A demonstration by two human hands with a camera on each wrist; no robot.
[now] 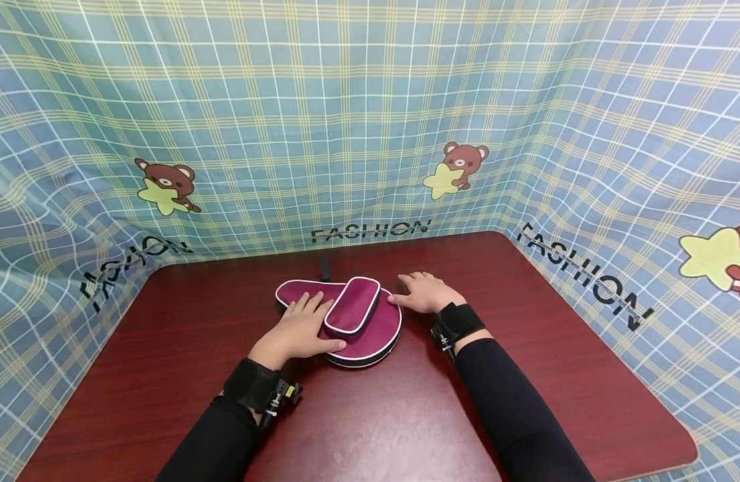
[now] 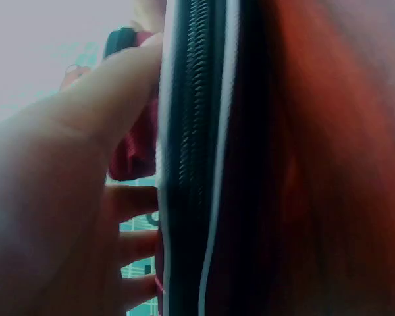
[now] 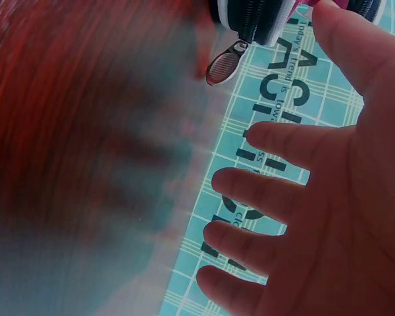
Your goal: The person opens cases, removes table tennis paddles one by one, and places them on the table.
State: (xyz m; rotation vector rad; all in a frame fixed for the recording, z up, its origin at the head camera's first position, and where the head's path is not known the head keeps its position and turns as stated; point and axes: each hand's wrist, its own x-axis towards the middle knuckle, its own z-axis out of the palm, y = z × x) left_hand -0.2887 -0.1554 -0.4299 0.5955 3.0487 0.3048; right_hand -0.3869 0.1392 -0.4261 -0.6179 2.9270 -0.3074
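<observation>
A magenta table tennis bat case (image 1: pixel 370 349) with white piping lies flat on the table, its narrow end to the left. A raised rounded pouch (image 1: pixel 354 304) sits on its top face. My left hand (image 1: pixel 301 328) rests on the case's left part, fingers extended and thumb at the near edge. In the left wrist view, a dark zip (image 2: pixel 196 99) runs along the case's side. My right hand (image 1: pixel 430 293) is at the case's right edge, thumb on the rim and other fingers spread beyond it. A zip pull (image 3: pixel 225 66) hangs near that thumb in the right wrist view.
The case lies on a dark red wooden table (image 1: pixel 189 335) with rounded corners. A black strap (image 1: pixel 325 268) extends behind the case towards the back edge. Plaid cloth (image 1: pixel 370 120) with bears and lettering hangs behind and along both sides.
</observation>
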